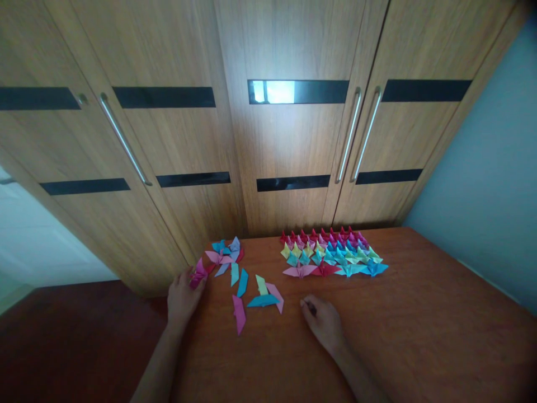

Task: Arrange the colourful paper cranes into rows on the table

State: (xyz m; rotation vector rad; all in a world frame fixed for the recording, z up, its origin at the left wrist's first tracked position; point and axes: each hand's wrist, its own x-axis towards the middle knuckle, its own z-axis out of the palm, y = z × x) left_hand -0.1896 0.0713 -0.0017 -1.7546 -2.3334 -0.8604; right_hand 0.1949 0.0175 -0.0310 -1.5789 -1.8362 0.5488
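At the table's left edge, my left hand has its fingers closed on a magenta origami crane. Beside it lies a loose pile of paper cranes, including a pink crane and a lavender one. My right hand rests on the table with its fingers curled in, and nothing shows in them. Between the hands lie flat folded paper pieces: a magenta piece, a blue piece, a pink piece and several others.
Rows of coloured origami cranes stand close together at the back right of the brown wooden table. A wooden wardrobe with metal handles rises behind the table. A pale blue wall is at the right.
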